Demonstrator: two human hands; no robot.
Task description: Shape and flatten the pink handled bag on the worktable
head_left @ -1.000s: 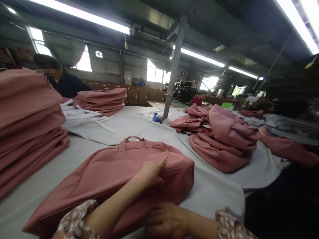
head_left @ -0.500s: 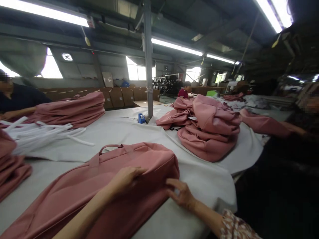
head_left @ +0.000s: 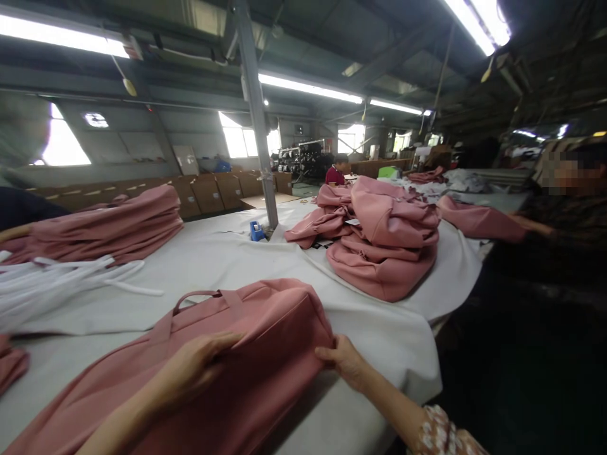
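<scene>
A large pink bag (head_left: 265, 328) with a loop handle (head_left: 196, 296) lies flat on the white-covered table (head_left: 393, 341) right in front of me. My left hand (head_left: 192, 366) rests palm-down on the bag's top face, fingers pressing the fabric near its upper edge. My right hand (head_left: 345, 361) touches the bag's right end corner, fingers curled against the side panel. Neither hand lifts the bag off the table.
A heap of pink bags (head_left: 379, 243) lies at the right back, a flat stack of pink bags (head_left: 109, 224) at the left back, white straps (head_left: 71, 278) beside it. A steel post (head_left: 258, 136) and blue tape dispenser (head_left: 257, 231) stand mid-table. A person (head_left: 559, 208) works at the right.
The view has swung right. My right hand has come up from the table's near edge to the bag's right end; my left hand has slid along the bag's top.
</scene>
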